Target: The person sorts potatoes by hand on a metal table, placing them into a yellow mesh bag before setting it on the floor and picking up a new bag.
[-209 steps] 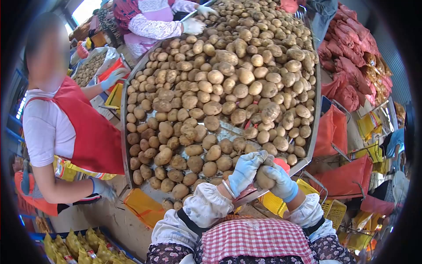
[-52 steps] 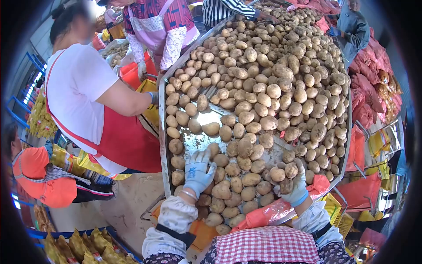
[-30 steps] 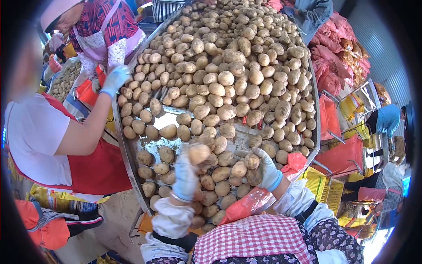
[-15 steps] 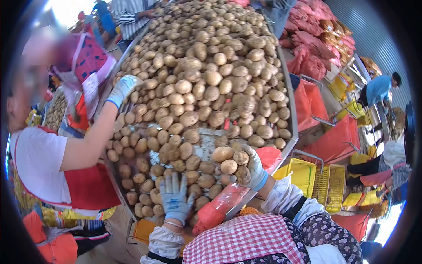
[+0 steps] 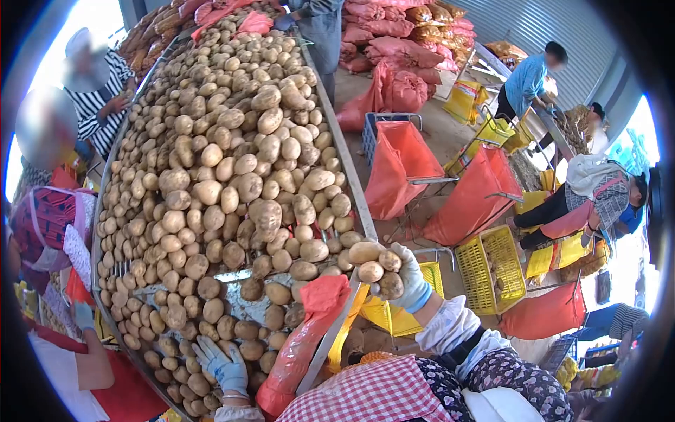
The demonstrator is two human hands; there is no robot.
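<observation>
A large pile of potatoes covers the metal sorting table. My right hand, in a white and blue glove, is closed around several potatoes at the table's right edge. My left hand, gloved alike, lies with fingers spread on potatoes near the front of the table. Between my hands, a red plastic sheet covers part of the table's edge.
Right of the table stand red bags on frames, a yellow crate and a yellow bag. Filled sacks are stacked behind. A co-worker's gloved hand is at the left; other people work at the right.
The view has swung to the right. My right hand, still holding potatoes, has moved from over the table to its right edge. My left hand remains spread on the potatoes.
</observation>
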